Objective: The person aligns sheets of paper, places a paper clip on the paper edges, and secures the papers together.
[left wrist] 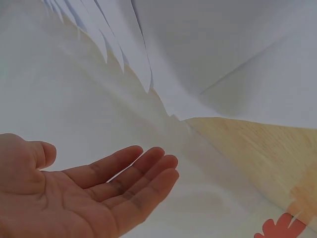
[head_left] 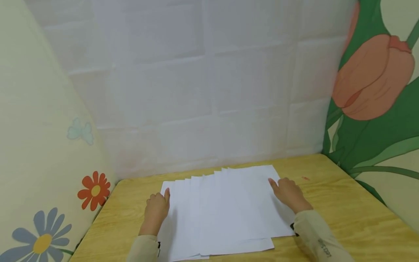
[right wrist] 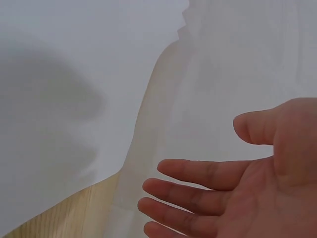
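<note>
Several white paper sheets [head_left: 229,207] lie fanned out and overlapping on the yellow wood-grain table. My left hand [head_left: 156,209] hovers by the left edge of the sheets, thumb up. In the left wrist view its fingers [left wrist: 133,183] are extended, slightly bent, with nothing between them and the thumb. At the right end of the spread is my right hand [head_left: 289,193], near the top sheet's right edge. The right wrist view shows its fingers [right wrist: 193,196] straight and apart, holding nothing. Both hands cast shadows on the paper.
The wood-grain table [head_left: 343,203] extends to both sides of the paper. Behind it hangs a creased white sheet [head_left: 209,91]. Painted walls stand at both sides, with a red flower [head_left: 95,190] on the left and a large tulip [head_left: 373,80] on the right.
</note>
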The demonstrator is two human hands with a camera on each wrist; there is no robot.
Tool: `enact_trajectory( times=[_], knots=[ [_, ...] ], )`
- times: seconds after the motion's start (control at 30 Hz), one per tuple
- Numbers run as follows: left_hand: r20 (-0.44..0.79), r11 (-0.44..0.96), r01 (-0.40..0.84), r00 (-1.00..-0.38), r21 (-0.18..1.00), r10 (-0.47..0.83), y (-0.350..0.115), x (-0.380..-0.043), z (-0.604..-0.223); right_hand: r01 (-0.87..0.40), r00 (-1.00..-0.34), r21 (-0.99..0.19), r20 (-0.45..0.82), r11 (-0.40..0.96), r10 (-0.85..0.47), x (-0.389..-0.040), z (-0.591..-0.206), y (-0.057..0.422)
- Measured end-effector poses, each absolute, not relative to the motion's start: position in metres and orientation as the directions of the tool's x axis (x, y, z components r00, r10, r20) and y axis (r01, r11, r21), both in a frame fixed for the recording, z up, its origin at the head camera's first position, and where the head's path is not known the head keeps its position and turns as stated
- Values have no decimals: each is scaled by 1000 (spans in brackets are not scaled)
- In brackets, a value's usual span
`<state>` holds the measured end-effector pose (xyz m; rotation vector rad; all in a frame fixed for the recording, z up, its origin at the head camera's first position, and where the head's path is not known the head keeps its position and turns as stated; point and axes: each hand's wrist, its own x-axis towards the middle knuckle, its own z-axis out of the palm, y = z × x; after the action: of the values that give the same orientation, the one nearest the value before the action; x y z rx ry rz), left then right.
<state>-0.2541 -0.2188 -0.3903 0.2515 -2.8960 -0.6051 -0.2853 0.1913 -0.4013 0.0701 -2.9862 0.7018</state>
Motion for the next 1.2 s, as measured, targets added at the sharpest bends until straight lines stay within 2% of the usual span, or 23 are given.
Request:
enact_trajectory(
  times=[0.27,0.67,0.93,1.2],
  knots=[
    [111,906,-134,-975,401,-193,-218,-258,-390,-14,-1000,-461,25,887,-3,-289,-402,201],
    [116,927,-161,-971,338,-210,-223,-260,-395,109,-991,-468,-126,877,56,-295,-400,206],
    [93,926,-181,-970,330,-223,-230,-261,-397,114,-988,-472,-143,874,52,-298,-402,209],
    [82,939,-151,-979,310,-185,-235,-264,-401,108,-988,-493,-152,863,37,-300,-406,214]
  ],
)
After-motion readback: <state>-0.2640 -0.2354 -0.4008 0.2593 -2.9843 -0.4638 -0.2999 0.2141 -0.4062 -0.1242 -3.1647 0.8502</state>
